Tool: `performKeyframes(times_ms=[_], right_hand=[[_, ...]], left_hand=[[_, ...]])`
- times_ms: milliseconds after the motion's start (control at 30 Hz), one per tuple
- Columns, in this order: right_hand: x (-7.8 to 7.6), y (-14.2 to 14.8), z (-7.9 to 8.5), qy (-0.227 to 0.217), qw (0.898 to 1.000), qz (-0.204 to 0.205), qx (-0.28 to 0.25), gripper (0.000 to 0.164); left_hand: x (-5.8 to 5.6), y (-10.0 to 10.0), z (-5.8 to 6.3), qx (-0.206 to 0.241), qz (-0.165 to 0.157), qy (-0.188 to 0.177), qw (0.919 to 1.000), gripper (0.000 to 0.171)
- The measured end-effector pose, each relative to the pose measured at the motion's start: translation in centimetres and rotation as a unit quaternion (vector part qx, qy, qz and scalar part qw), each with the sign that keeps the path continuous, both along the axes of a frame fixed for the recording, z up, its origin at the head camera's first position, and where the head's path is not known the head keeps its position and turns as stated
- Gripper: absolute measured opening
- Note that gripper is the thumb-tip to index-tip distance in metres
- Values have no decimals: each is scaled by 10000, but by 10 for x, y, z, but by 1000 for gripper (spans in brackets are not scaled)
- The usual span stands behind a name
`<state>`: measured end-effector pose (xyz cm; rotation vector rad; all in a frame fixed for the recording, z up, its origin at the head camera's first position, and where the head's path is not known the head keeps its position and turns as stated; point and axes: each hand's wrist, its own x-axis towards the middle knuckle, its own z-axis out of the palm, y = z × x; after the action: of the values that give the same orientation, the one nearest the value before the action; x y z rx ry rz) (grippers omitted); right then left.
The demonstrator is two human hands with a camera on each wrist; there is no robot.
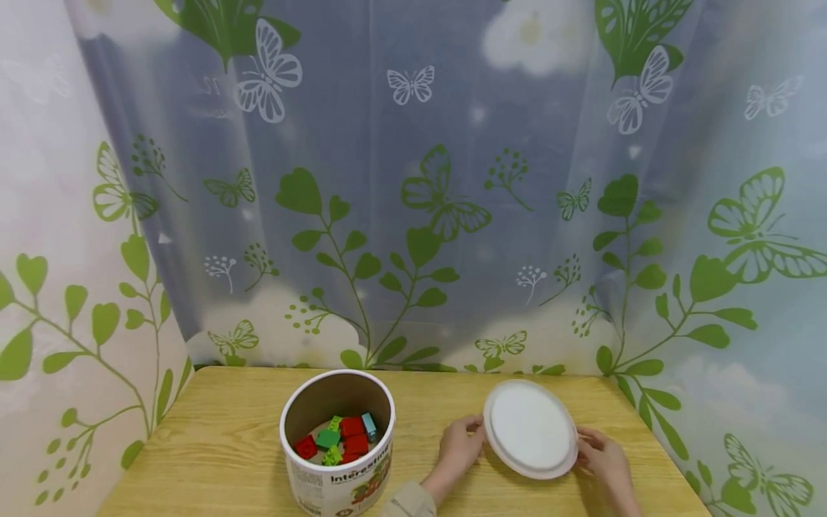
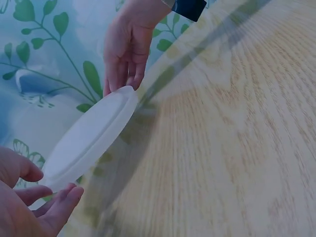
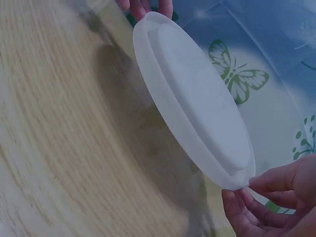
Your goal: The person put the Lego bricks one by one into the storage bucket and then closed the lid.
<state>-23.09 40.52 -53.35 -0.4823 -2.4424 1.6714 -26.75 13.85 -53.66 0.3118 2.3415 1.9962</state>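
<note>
A round white lid (image 1: 531, 429) is held between both hands just above the table, and its shadow falls on the wood in the wrist views. My left hand (image 1: 460, 449) grips its left rim, thumb and fingers on either side of the edge in the left wrist view. On the opposite rim, my right hand (image 1: 606, 463) pinches the lid (image 3: 202, 98) between thumb and fingers. Left of both hands stands an uncovered white bucket (image 1: 337, 477) with printed lettering. Inside it lie several toy building blocks (image 1: 352, 426), red, green and light blue.
The wooden table (image 1: 220, 431) carries the bucket at its centre-left. A curtain (image 1: 362, 215) printed with butterflies and leaves hangs behind the table's back edge and along both sides.
</note>
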Motion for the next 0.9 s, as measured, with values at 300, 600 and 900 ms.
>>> performKeyframes(times_ms=[300, 600, 900], right_hand=[[9, -11, 27, 77, 9998, 21, -171, 45], [18, -22, 59, 234, 9973, -16, -693, 50], [21, -31, 78, 645, 9924, 193, -1031, 55]], left_hand=[[3, -4, 21, 898, 217, 58, 9957, 19], [6, -13, 45, 1329, 188, -63, 9909, 20], [6, -26, 63, 1531, 98, -103, 9881, 24]])
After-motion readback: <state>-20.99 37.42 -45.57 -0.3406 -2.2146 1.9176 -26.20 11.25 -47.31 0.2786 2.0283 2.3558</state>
